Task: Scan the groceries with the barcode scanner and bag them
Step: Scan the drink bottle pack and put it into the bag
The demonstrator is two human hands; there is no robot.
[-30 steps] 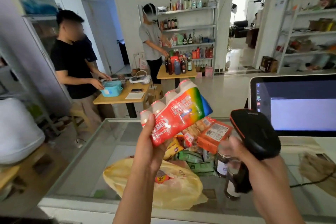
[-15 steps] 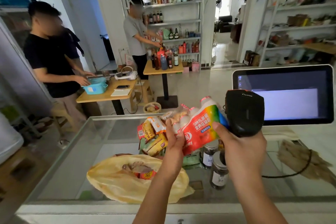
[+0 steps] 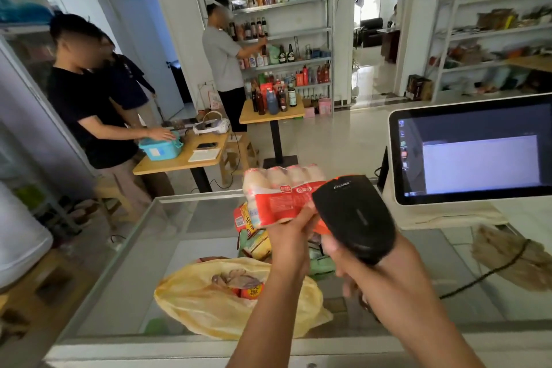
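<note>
My left hand grips a shrink-wrapped pack of small white drink bottles with a red label, held up above the glass counter. My right hand grips the black barcode scanner, whose head sits right against the pack's right end. Below them a yellow plastic bag lies open on the counter with several items inside. A pile of snack packets lies behind the bag, partly hidden by my arms.
A white-framed checkout screen stands at the right on a white base. The scanner's black cable runs over a brown cloth. Beyond the counter, people stand at wooden tables and bottle shelves.
The drink pack has turned so its red side faces me. Scanner and pack have come closer together, and the view has shifted left and down.
</note>
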